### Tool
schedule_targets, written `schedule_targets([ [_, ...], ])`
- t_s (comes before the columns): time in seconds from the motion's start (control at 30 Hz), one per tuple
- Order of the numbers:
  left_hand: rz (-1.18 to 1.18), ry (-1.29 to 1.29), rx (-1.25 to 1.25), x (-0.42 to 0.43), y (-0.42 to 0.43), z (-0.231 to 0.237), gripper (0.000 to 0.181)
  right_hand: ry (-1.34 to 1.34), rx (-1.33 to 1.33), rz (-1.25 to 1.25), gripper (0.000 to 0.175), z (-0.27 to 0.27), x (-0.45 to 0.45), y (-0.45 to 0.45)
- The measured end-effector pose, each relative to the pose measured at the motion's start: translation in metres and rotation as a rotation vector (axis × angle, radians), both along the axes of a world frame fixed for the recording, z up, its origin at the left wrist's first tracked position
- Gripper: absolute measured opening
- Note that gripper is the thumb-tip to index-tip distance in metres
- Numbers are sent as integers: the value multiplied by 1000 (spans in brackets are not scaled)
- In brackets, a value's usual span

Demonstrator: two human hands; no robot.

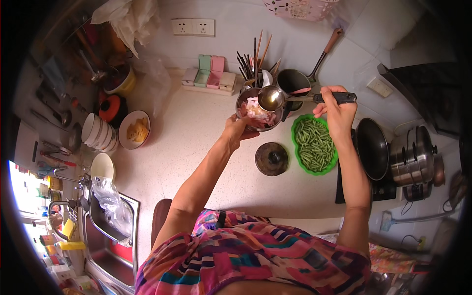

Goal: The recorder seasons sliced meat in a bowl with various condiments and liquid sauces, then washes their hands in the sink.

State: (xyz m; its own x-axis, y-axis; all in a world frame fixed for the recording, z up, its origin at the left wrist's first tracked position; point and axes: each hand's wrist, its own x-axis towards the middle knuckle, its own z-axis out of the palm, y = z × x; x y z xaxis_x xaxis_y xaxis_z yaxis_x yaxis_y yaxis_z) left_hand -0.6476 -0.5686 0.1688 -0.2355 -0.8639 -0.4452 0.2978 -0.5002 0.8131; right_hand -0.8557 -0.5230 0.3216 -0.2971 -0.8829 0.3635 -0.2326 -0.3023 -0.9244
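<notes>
My left hand grips the rim of a metal bowl that holds pieces of raw pink meat. In my right hand is the black handle of a metal ladle, whose shiny round head is over the right part of the bowl. Whether the ladle touches the bowl or holds liquid, I cannot tell. Nearer to me, a dark round lid with a knob lies on the counter. Beside my right wrist stands a green scalloped basket full of cut green beans.
Behind the bowl are a chopstick holder, a dark pot and an open seasoning box. A wok and a steamer pot stand right. Stacked bowls, a bowl of yellow food and the sink are left.
</notes>
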Motion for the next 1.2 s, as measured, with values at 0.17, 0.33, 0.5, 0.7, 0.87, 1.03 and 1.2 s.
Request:
schedule_targets([
  [0.17,-40,61,24,0,3,1,40,-2,-26,48,13,-3,2,1],
  [0.33,-69,78,16,1,10,0,40,22,-109,70,10,-7,0,10],
  [0.5,-69,95,1,-1,17,4,37,70,-178,57,7,-8,-3,20],
  [0.7,-107,106,15,-10,19,9,40,106,-290,33,5,-14,-9,26],
  [0.87,-142,62,-17,-18,23,19,30,301,-387,62,4,-15,-18,38],
  [1.03,-150,45,-11,-28,20,19,29,541,-543,103,11,-18,-26,48],
  [1.2,-165,44,-20,-39,16,27,30,646,-616,65,19,-22,-34,61],
])
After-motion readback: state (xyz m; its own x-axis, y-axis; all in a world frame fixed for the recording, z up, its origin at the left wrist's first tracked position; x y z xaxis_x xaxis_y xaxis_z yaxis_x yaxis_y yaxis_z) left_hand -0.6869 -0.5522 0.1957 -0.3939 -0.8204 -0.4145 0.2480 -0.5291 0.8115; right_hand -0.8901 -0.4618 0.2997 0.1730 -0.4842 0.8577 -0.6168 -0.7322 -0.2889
